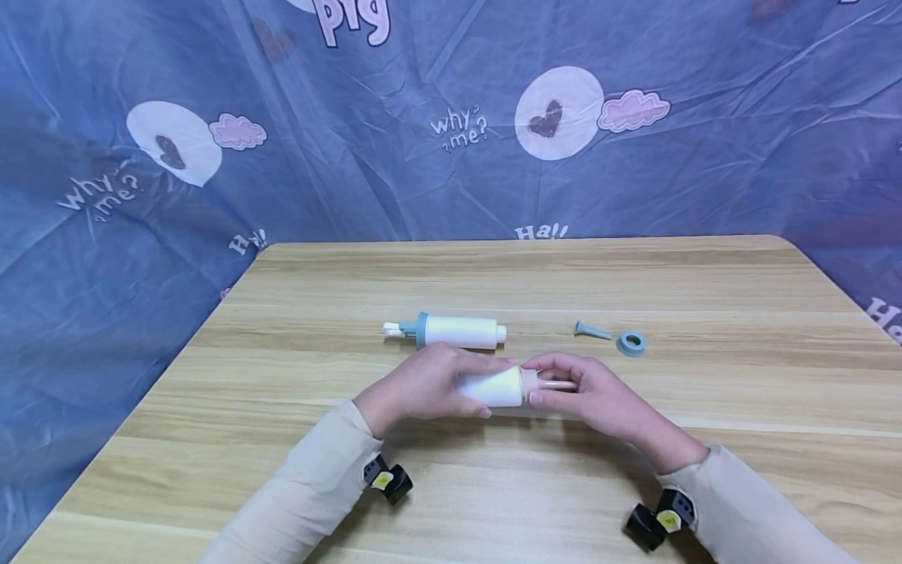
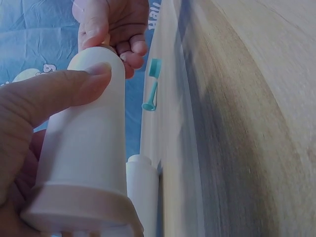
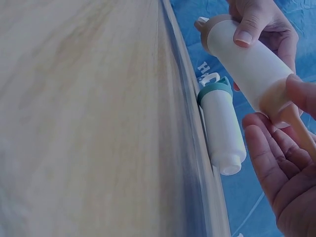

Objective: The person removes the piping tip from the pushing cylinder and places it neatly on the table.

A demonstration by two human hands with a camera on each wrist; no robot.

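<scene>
My left hand (image 1: 440, 381) grips a white cylindrical bottle (image 1: 493, 387), its thumb lying along the side. In the left wrist view, a beige cap end (image 2: 81, 207) is nearest the camera. At the bottle's other end sits a beige collar ring (image 3: 275, 98) with a long thin nozzle (image 3: 298, 129) pointing right. My right hand (image 1: 588, 389) holds that collar between thumb and fingers, and the nozzle runs over its palm. The bottle lies roughly level above the table, tilted in the right wrist view.
A second white bottle (image 1: 461, 332) with a blue-green cap lies on the wooden table (image 1: 705, 282) just beyond my hands. To its right lie a loose blue nozzle (image 1: 592, 331) and a blue ring (image 1: 631, 343). A blue printed cloth (image 1: 395, 157) hangs behind the table.
</scene>
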